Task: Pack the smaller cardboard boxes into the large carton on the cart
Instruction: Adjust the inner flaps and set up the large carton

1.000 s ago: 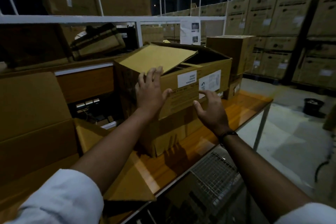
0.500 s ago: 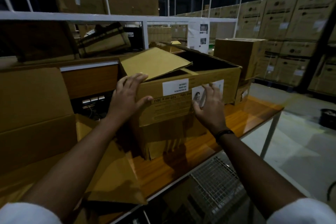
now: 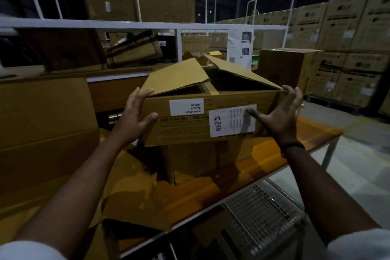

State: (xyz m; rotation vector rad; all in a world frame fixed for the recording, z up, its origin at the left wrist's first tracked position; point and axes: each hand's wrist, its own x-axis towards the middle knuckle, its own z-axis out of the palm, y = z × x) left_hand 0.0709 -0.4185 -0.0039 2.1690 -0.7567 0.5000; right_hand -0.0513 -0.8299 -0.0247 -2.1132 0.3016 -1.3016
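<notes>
A cardboard box (image 3: 190, 131) with white labels on its near face and loose top flaps sits atop another box (image 3: 202, 160) on the wooden table (image 3: 299, 139). My left hand (image 3: 135, 118) grips its near left corner, fingers over the top edge, thumb on the front. On the opposite top corner rests my right hand (image 3: 278, 116), fingers spread, thumb lying across the larger label. The box's inside is dark. A large open carton (image 3: 48, 124) stands at the left.
A closed brown box (image 3: 289, 72) stands at the table's far right. A wire-mesh cart (image 3: 259, 217) is below the table's near edge. White shelf rails (image 3: 126, 25) run across the back, with stacked cartons (image 3: 348, 34) beyond on the right.
My hands have spread apart along the box, the left to its left corner and the right to its right corner. The box looks closer and turned square toward me.
</notes>
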